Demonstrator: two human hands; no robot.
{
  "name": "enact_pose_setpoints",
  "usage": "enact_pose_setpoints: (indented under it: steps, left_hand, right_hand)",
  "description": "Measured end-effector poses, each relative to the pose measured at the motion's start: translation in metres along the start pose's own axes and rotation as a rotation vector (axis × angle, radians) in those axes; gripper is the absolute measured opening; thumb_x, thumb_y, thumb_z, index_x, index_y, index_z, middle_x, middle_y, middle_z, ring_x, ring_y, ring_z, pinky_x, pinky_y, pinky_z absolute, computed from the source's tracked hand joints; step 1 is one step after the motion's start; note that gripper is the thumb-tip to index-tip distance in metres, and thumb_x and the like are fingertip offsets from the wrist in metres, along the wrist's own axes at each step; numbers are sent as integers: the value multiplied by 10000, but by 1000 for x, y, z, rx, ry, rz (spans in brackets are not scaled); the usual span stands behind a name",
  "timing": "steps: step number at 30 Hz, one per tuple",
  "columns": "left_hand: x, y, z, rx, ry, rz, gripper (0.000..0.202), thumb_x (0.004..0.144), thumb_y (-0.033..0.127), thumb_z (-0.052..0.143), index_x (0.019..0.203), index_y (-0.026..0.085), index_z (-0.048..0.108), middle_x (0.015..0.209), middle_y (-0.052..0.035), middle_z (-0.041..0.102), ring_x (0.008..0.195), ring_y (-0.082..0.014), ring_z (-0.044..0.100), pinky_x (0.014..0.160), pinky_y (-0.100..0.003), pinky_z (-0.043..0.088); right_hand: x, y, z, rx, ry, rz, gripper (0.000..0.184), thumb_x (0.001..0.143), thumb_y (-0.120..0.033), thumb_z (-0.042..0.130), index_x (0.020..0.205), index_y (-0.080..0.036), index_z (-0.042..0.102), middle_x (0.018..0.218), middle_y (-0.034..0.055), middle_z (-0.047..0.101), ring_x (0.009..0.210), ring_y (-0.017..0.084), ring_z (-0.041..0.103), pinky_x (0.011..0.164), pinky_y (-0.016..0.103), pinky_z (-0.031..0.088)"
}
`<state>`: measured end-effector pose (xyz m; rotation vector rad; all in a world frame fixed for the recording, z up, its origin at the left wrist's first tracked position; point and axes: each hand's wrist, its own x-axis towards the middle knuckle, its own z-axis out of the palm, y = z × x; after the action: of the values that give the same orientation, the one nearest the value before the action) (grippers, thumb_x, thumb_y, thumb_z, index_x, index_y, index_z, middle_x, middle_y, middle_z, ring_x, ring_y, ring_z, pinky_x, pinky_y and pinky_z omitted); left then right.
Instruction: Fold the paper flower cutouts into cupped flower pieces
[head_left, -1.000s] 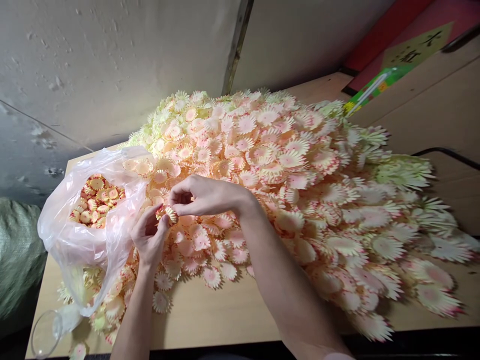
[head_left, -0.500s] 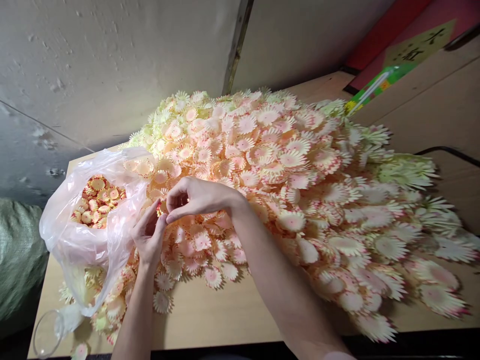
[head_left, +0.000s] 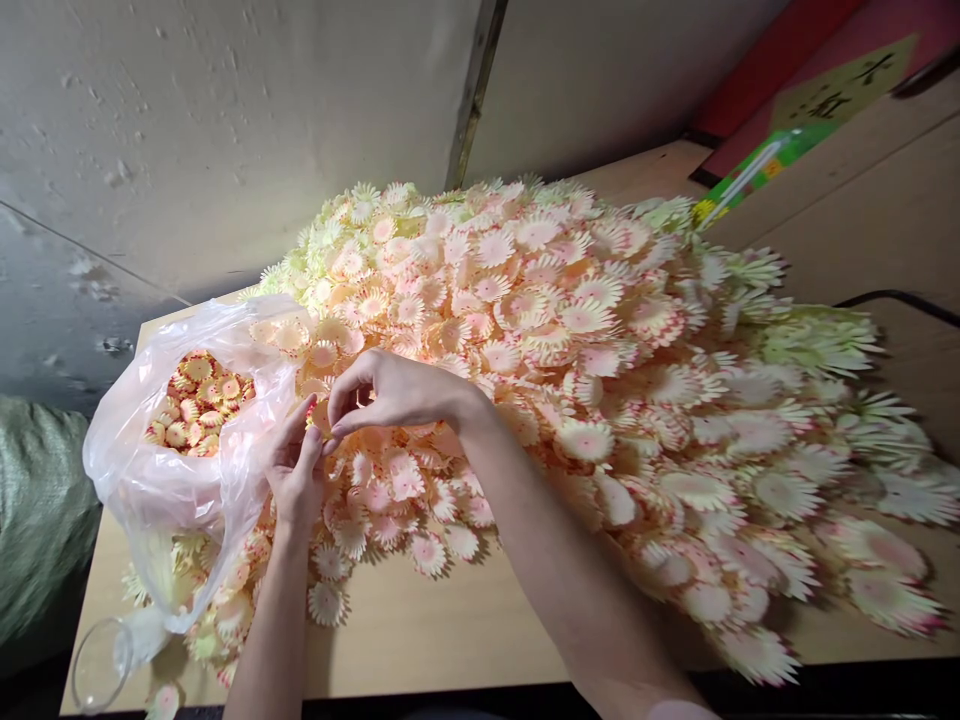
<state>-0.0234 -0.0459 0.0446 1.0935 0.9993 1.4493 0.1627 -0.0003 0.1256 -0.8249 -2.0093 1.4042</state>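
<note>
My left hand (head_left: 295, 462) is closed, its thumb and fingers pinching a small yellow-and-red flower piece (head_left: 312, 412). Against it, my right hand (head_left: 364, 395) meets the left fingertips with thumb and forefinger pinched; what sits between them, if anything, is too small to make out. Left of the hands a translucent plastic bag (head_left: 135, 450) stands with its mouth spread. Small red-edged yellow flower pieces (head_left: 202, 400) fill it. Behind and right of my hands spreads a big heap of pale artificial flower petals (head_left: 525, 300) with pink tips.
The heap covers much of the wooden table (head_left: 435, 640). A clear round cup (head_left: 102, 665) lies at the near left corner. A green sack (head_left: 41, 530) stands beside the table, a wall (head_left: 225, 130) behind. At the right are a green packet (head_left: 757, 175) and a black cable (head_left: 900, 297).
My hands have shifted only slightly, with the fingertips still together. The flower piece in my left fingers shows a little more. The whole view has moved a touch.
</note>
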Motion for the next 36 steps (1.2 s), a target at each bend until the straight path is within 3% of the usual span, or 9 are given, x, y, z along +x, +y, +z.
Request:
enact_pose_setpoints:
  steps: [2,4,8,11,14,22,28,36]
  left_hand:
    - [0,1,0,-26,3,-11,387,761,414,799,1122,284,753,898,-6,763,728,-116,706,742,-261,630]
    - [1,2,1,-38,22,-27,387,739,399,820,1103,283,760,967,-11,769,775,-129,719,768,-269,631]
    - [1,2,2,-8,8,-35,404,715,376,845,1094,260,765,1108,-55,769,983,-203,736,864,-280,609]
    - [1,1,2,4,-44,-39,409,748,379,821,1128,246,753,1143,-78,763,1067,-237,720,952,-330,585]
    - [2,1,0,-17,-43,-79,410,748,393,817,1130,260,750,1131,-71,766,1018,-240,739,906,-343,612]
    - [2,4,2,-69,-58,-116,402,693,369,861,1073,274,769,1082,-48,776,914,-196,756,835,-298,636]
    - [4,8,4,-113,-49,-122,412,669,363,876,1055,266,770,997,-28,774,792,-139,739,796,-281,643]
    - [2,4,6,-30,63,-88,341,676,316,869,993,241,771,831,6,739,711,-106,700,703,-238,625]
  right_hand:
    - [-2,-1,-2,-60,56,-1,51,772,-172,712,764,-126,733,733,31,704,669,116,604,631,249,462]
    - [-3,-2,-4,-81,99,-5,60,769,-186,723,767,-126,731,742,29,703,653,108,581,615,247,449]
    - [-2,-2,-1,-24,21,-19,172,723,-252,799,825,-129,736,765,22,708,660,109,586,609,243,456]
    - [1,-3,2,-38,-2,12,118,738,-198,772,827,-126,743,756,21,714,662,110,600,614,238,455]
    - [2,-3,2,-56,5,19,58,762,-121,713,805,-129,750,755,21,722,669,106,607,623,232,449]
    - [-4,-2,-2,-98,-20,-8,47,783,-121,654,761,-129,695,719,11,670,649,102,572,611,236,441]
    - [-9,0,-9,-75,94,-7,33,754,-145,663,763,-133,692,758,26,690,691,121,608,665,259,482]
    - [-6,1,-2,-126,152,16,44,693,-105,636,691,-133,669,700,21,682,647,118,610,616,247,484]
